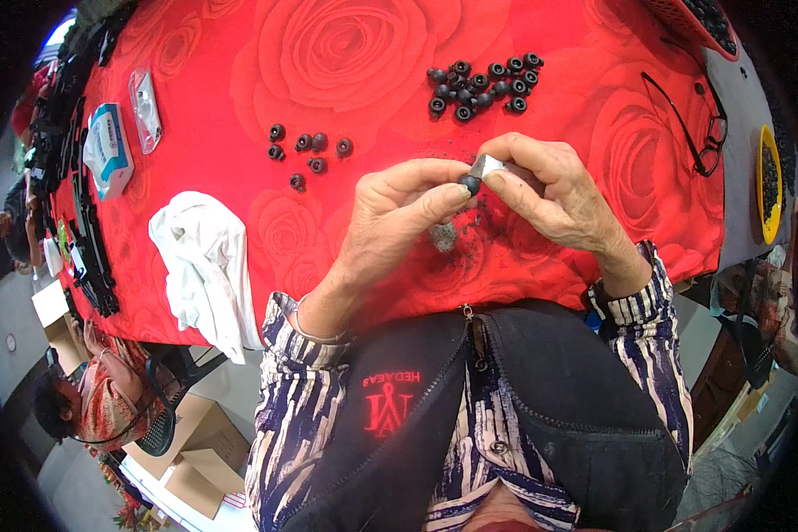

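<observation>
My left hand (397, 206) pinches a small black round knob-like part (471, 184) between thumb and fingertips. Between the thumb and fingers of my right hand (559, 191) is a small blade with a white grip (491, 165); its metal end meets or nearly meets the black part. Just below the hands, a little grey fuzzy clump (443, 236) and dark crumbs lie on the red rose-patterned tablecloth (346, 44). Several similar black parts form a loose group (317, 165) to the left, and a denser pile (481, 82) sits beyond my hands.
A crumpled white cloth (202, 257) lies at left, near a blue-and-white box (108, 152) and a clear plastic packet (145, 111). Black-framed glasses (708, 146) rest at right. Farther right are a yellow bowl (769, 133) and a red basket (696, 25). Another person (106, 390) sits at lower left.
</observation>
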`<state>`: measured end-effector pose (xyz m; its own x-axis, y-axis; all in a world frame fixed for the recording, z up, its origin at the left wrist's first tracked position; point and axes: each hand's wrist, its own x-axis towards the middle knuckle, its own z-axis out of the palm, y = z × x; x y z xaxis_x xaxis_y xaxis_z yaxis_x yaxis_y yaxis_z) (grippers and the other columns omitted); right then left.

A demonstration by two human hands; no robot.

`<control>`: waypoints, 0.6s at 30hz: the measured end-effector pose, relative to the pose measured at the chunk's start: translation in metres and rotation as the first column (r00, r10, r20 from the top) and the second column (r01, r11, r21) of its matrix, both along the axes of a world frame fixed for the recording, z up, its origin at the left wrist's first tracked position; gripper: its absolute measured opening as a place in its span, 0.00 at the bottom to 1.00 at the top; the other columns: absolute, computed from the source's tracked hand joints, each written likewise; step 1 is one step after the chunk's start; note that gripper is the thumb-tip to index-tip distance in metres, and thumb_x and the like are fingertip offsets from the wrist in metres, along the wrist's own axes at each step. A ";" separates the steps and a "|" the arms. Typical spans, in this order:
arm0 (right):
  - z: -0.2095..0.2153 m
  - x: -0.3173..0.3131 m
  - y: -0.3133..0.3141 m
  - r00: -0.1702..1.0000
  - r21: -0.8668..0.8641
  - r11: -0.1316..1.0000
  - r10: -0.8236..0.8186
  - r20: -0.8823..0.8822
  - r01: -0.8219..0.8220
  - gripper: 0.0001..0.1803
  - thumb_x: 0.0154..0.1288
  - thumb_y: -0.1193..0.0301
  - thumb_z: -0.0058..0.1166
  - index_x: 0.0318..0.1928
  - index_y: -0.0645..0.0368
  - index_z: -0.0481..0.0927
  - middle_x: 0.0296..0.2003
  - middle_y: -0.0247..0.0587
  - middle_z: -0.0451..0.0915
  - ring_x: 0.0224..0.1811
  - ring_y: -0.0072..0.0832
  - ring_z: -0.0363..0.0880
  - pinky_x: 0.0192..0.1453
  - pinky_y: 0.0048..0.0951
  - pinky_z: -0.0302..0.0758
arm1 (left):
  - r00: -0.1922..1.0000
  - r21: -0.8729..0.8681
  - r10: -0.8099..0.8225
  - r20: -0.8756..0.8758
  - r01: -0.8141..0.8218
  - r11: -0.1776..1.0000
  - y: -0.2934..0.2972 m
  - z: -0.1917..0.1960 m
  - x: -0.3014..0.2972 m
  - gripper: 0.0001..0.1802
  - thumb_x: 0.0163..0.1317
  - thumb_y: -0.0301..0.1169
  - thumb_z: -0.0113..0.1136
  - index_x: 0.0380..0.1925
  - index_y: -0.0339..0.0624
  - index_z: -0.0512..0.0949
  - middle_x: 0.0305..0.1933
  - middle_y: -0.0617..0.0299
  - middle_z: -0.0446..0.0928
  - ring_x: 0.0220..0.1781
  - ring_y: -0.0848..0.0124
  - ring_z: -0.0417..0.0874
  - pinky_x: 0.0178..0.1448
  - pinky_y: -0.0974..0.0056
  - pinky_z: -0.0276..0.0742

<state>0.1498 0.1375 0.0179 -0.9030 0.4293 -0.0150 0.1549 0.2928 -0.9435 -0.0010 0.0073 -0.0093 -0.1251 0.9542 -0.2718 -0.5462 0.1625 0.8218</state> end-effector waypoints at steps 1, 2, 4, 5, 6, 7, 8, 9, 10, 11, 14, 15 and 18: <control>-0.002 0.000 0.001 1.000 0.011 1.000 0.005 0.008 -0.005 0.07 0.60 0.75 0.49 0.37 0.65 0.74 0.25 0.44 0.77 0.28 0.29 0.78 0.31 0.27 0.71 | 1.000 -0.007 -0.008 0.004 0.008 1.000 0.000 -0.001 0.000 0.12 0.59 0.26 0.56 0.42 0.34 0.76 0.32 0.63 0.79 0.27 0.82 0.75 0.28 0.76 0.71; -0.002 0.001 0.001 1.000 0.008 1.000 0.004 0.009 -0.004 0.07 0.60 0.75 0.49 0.37 0.65 0.74 0.25 0.44 0.77 0.28 0.29 0.78 0.31 0.27 0.71 | 1.000 -0.014 -0.016 0.007 0.016 1.000 0.000 0.000 0.000 0.12 0.59 0.27 0.57 0.42 0.34 0.76 0.32 0.63 0.78 0.26 0.82 0.75 0.28 0.76 0.71; -0.002 0.001 0.004 1.000 0.063 0.998 0.024 0.003 -0.024 0.08 0.59 0.73 0.51 0.37 0.65 0.74 0.25 0.44 0.77 0.28 0.29 0.78 0.31 0.27 0.72 | 1.000 -0.020 -0.022 0.012 0.022 1.000 0.000 0.001 0.000 0.12 0.59 0.27 0.57 0.42 0.34 0.76 0.31 0.64 0.78 0.26 0.82 0.74 0.27 0.76 0.71; -0.003 0.001 0.004 1.000 0.060 0.998 0.023 0.005 -0.023 0.08 0.59 0.73 0.51 0.37 0.65 0.74 0.25 0.44 0.77 0.28 0.29 0.78 0.31 0.27 0.72 | 0.999 -0.022 -0.026 0.018 0.027 0.999 0.001 0.001 0.001 0.12 0.59 0.27 0.57 0.42 0.34 0.76 0.31 0.64 0.78 0.25 0.82 0.74 0.27 0.76 0.71; -0.004 0.001 0.005 0.999 0.065 0.997 0.032 -0.005 -0.032 0.08 0.59 0.73 0.51 0.37 0.65 0.74 0.25 0.44 0.77 0.28 0.30 0.78 0.31 0.27 0.72 | 0.999 -0.025 -0.027 0.020 0.028 0.999 0.001 0.002 0.000 0.12 0.59 0.27 0.57 0.42 0.34 0.76 0.31 0.64 0.78 0.25 0.82 0.74 0.27 0.76 0.71; -0.004 0.001 0.005 0.999 0.069 0.997 0.041 -0.015 -0.040 0.08 0.58 0.73 0.51 0.37 0.65 0.74 0.25 0.44 0.77 0.27 0.30 0.78 0.31 0.28 0.72 | 0.999 -0.033 -0.034 0.012 0.034 0.999 0.002 0.002 0.000 0.12 0.59 0.27 0.57 0.42 0.34 0.77 0.30 0.64 0.78 0.25 0.82 0.74 0.27 0.76 0.71; -0.004 0.001 0.006 0.999 0.066 0.997 0.043 -0.015 -0.042 0.08 0.58 0.73 0.51 0.37 0.65 0.74 0.25 0.44 0.77 0.27 0.30 0.78 0.31 0.28 0.72 | 0.999 -0.042 -0.037 0.001 0.037 0.998 0.001 0.002 0.000 0.12 0.59 0.28 0.57 0.42 0.34 0.77 0.30 0.64 0.78 0.25 0.82 0.74 0.27 0.76 0.70; -0.004 0.001 0.006 0.999 0.063 0.997 0.046 -0.017 -0.045 0.08 0.58 0.73 0.51 0.37 0.65 0.74 0.25 0.44 0.77 0.28 0.31 0.78 0.31 0.28 0.72 | 0.999 -0.046 -0.035 0.001 0.035 0.998 0.001 0.002 0.000 0.12 0.59 0.28 0.57 0.42 0.34 0.77 0.30 0.64 0.78 0.25 0.82 0.74 0.27 0.76 0.70; -0.004 0.000 0.006 0.999 0.060 0.997 0.050 -0.018 -0.048 0.08 0.58 0.72 0.51 0.36 0.65 0.74 0.26 0.44 0.77 0.28 0.32 0.78 0.31 0.28 0.72 | 0.999 -0.046 -0.039 -0.001 0.039 0.998 0.000 0.002 0.000 0.12 0.60 0.28 0.57 0.42 0.34 0.77 0.30 0.65 0.78 0.25 0.82 0.73 0.27 0.76 0.70; -0.005 0.000 0.006 0.999 0.059 0.997 0.050 -0.018 -0.049 0.08 0.58 0.72 0.51 0.36 0.65 0.74 0.26 0.44 0.77 0.28 0.32 0.78 0.31 0.28 0.72 | 0.999 -0.044 -0.045 -0.003 0.044 0.998 0.001 0.002 -0.001 0.12 0.60 0.29 0.57 0.42 0.34 0.77 0.30 0.65 0.78 0.25 0.82 0.73 0.27 0.76 0.70; -0.007 0.000 0.007 0.997 0.123 0.990 0.071 -0.039 -0.065 0.08 0.58 0.72 0.51 0.36 0.65 0.74 0.26 0.44 0.77 0.28 0.32 0.78 0.31 0.29 0.72 | 0.997 -0.049 -0.059 0.049 0.061 0.997 0.000 0.000 -0.001 0.13 0.60 0.30 0.57 0.42 0.34 0.76 0.29 0.65 0.77 0.25 0.82 0.73 0.27 0.76 0.70; -0.010 0.000 0.007 0.995 0.130 0.989 0.075 -0.068 -0.066 0.08 0.59 0.73 0.51 0.36 0.65 0.74 0.22 0.40 0.72 0.22 0.26 0.70 0.26 0.26 0.64 | 0.997 -0.049 -0.059 0.050 0.062 0.997 0.001 -0.002 -0.001 0.13 0.60 0.30 0.57 0.42 0.34 0.76 0.29 0.65 0.77 0.25 0.82 0.73 0.27 0.76 0.70; -0.012 0.000 0.008 0.990 0.144 0.987 0.087 -0.108 -0.071 0.07 0.59 0.74 0.51 0.36 0.65 0.73 0.18 0.34 0.66 0.17 0.19 0.61 0.20 0.23 0.56 | 0.990 -0.020 -0.067 0.125 0.070 0.997 0.002 -0.003 -0.001 0.13 0.60 0.31 0.57 0.42 0.33 0.76 0.29 0.65 0.77 0.26 0.82 0.72 0.27 0.76 0.70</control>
